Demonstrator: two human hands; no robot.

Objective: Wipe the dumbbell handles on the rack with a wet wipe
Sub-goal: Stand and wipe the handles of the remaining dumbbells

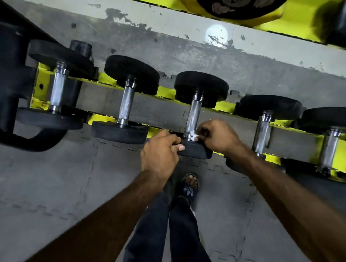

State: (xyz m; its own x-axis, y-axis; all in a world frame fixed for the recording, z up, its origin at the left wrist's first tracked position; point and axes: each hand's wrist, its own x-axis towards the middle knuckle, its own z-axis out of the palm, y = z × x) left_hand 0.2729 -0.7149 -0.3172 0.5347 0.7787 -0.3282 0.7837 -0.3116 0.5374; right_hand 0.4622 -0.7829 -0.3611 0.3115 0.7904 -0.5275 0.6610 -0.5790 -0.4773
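Grey interlocking foam floor mats (45, 184) fill the lower frame, and a long yellow steel rack (337, 147) runs across the middle, in front of a scuffed grey wall base.

The right hand's fingertips (201, 131) are curled in and pinch a small crumpled white wet wipe (193, 136) against the near end of a knurled chrome handle (193, 116), just where it meets the black rubber head (197, 150); the right hand (218, 136) sits just right of centre. The left hand (160, 152), left of it, grips the edge of that same head, thumb pressed on its face and fingers wrapped over the rim, seemingly to steady the dumbbell.

This is the middle one of five dumbbells on the rack; to the left are a second knurled handle (126, 102) and a smoother steel handle (57, 88) at the far left, and to the right two thick chrome handles (263, 133) (330, 151) towards the frame edge.

The job looks about midway: the wipe is only at the bottom of the third handle, so most of that bar is probably still to be rubbed; no handle shows wetness, so which others are done cannot be told, and at least the rest of this one remains.

A dark slide sandal (189, 188), lower centre, bears a white trefoil logo like Adidas's; a black weight plate (235, 0) at the top edge shows blurred digits, possibly 25.
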